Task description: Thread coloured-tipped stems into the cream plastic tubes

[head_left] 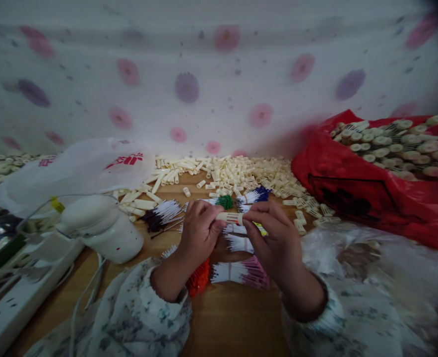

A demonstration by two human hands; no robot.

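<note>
My left hand point(200, 230) and my right hand point(273, 233) meet over a wooden table point(226, 322), both pinched on a small cream plastic tube point(230, 217) held level between them. My right fingers also seem to pinch a thin stick with a yellow-green tip point(260, 229). Under and around my hands lie bundles of thin white sticks with coloured tips: green point(225, 201), blue point(259, 194), dark purple point(158, 216), orange-red point(199, 278) and pink point(249, 271). A heap of loose cream tubes point(237, 174) lies just beyond.
A red plastic bag point(367, 191) full of assembled cream pieces stands at the right. A white bag point(81, 168) and a white lamp-like device point(99, 228) with cables sit at the left. Clear plastic point(371, 263) lies at the near right. A flowered cloth hangs behind.
</note>
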